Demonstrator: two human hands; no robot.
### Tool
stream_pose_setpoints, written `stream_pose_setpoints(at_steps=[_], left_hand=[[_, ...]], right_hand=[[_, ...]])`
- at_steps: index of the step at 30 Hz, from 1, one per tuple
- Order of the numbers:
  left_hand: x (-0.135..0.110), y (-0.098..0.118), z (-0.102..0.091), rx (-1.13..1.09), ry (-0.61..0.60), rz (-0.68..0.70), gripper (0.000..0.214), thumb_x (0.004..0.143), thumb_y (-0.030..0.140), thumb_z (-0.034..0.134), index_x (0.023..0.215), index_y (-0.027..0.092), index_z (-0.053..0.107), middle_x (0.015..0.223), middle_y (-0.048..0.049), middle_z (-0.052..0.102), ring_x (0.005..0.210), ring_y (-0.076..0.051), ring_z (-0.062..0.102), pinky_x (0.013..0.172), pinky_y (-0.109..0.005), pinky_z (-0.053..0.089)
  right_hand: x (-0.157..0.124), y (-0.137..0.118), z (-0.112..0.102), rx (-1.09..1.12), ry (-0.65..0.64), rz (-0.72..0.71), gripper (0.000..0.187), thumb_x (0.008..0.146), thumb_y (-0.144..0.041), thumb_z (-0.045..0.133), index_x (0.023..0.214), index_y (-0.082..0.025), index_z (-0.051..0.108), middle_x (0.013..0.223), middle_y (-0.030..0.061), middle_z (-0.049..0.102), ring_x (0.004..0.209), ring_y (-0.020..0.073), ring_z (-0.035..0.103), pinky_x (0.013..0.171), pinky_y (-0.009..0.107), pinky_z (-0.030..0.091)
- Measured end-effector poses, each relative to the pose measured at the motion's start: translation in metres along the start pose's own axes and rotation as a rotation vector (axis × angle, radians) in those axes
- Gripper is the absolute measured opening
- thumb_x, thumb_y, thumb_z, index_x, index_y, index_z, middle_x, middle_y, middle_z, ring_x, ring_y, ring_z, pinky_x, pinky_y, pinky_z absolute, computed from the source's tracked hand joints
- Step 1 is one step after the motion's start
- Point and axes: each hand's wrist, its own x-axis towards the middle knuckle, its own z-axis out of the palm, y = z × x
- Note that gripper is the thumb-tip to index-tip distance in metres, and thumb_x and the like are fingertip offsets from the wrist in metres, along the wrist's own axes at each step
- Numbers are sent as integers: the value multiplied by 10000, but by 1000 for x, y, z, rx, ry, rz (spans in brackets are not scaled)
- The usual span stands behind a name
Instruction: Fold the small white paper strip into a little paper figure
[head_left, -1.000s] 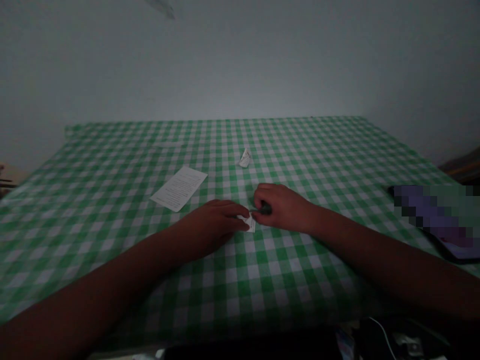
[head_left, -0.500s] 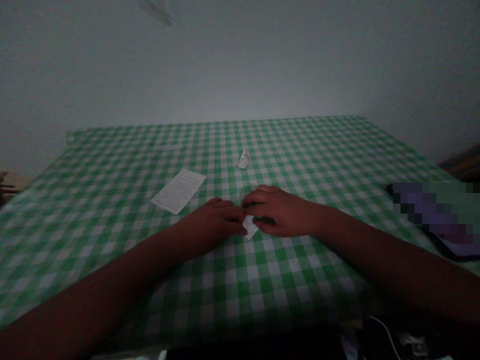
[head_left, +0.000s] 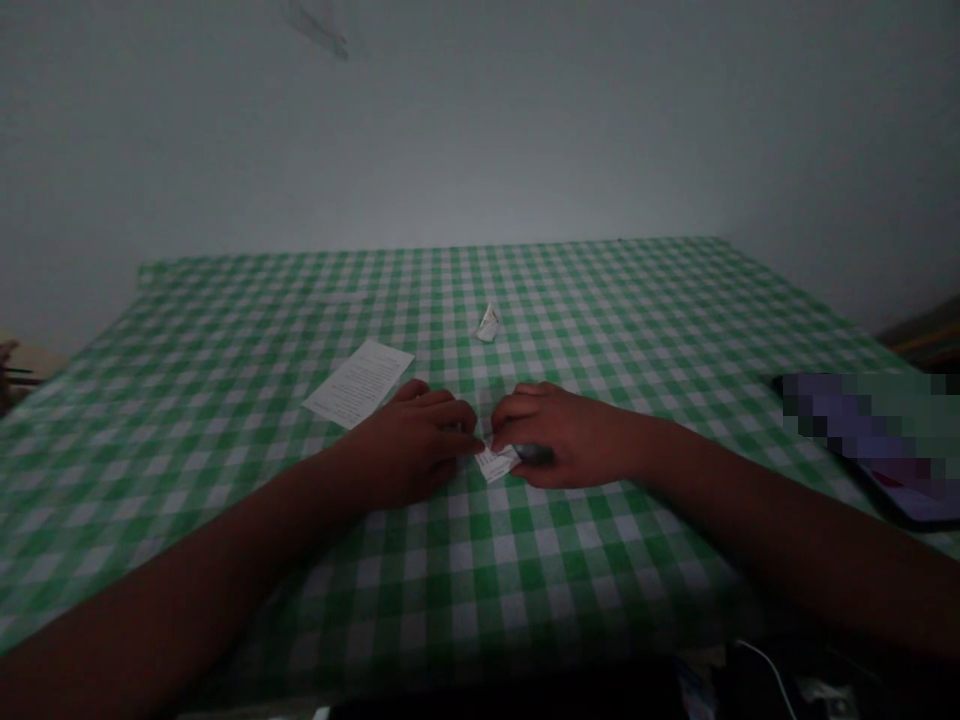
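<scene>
Slip: small printed paper on the near middle of the checked cloth, between both hands.
Left hand: fingers bent, thumb and fingertips at the slip's left side; I cannot tell whether they pinch it or only press.
Right hand: fingers curled over the slip's far side, thumb by its right edge, a shadowed gap between; a firm pinch cannot be confirmed.
Handling: paper this small likely wants light fingertip pressure, one hand pinning it to the cloth while the other works the edge.
Care: keeping the edges in sight and the pull gentle should avoid tearing or skewing.
Sheet: printed, flat, left of the slip and farther.
Scrap: creased paper, far middle.
Phone: probably; blurred out, right.
</scene>
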Motion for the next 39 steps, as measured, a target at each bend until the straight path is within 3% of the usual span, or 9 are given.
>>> stream_pose_setpoints(at_steps=[5,9,15,21,29,35,39], left_hand=[[1,10,-1,-12,39,-47,221,946,276,532,1098,242,690,1100,-43,641,1013,-226,570,872,-413,317],[1,16,2,-58,62,-93,269,922,414,615,1117,234,665,1100,-40,637,1006,-230,574,835,-397,311],[-1,11,7,-93,63,-88,198,921,272,629,1112,246,673,1169,-34,647,1061,-218,599,869,-397,291],[-2,2,7,-153,96,-24,228,920,240,618,1138,273,675,1230,-22,658,1132,-212,603,888,-379,286],[-2,4,2,-143,113,18,185,933,198,554,1057,231,686,1223,-41,686,1127,-208,623,937,-395,280],[0,10,0,-168,76,-55,137,941,234,548,1001,207,668,1199,-43,696,1124,-209,617,936,-396,299],[2,10,5,-229,124,-145,114,937,260,578,973,217,678,1132,-19,707,1063,-197,624,925,-396,312]], right_hand=[[2,0,5,18,36,39,230,879,-312,659,1066,-178,651,1063,68,646,1015,207,585,931,395,437],[3,-2,10,-33,58,80,272,882,-375,668,1054,-165,650,1040,78,633,999,219,582,911,397,447],[2,-3,9,-33,23,48,374,869,-449,682,1120,-176,640,1054,74,625,997,225,579,918,406,442],[2,0,11,-46,35,-8,294,948,-387,601,1167,-198,650,1023,56,641,1003,207,578,915,387,433],[5,-1,13,-65,69,-47,267,1007,-327,497,1035,-168,710,944,61,675,938,188,584,875,361,440],[7,-4,16,-10,122,51,227,996,-270,514,908,-151,686,871,48,648,865,165,577,852,333,450],[11,-7,19,-3,137,133,237,1000,-274,510,886,-147,675,841,44,615,832,164,561,811,317,448]])
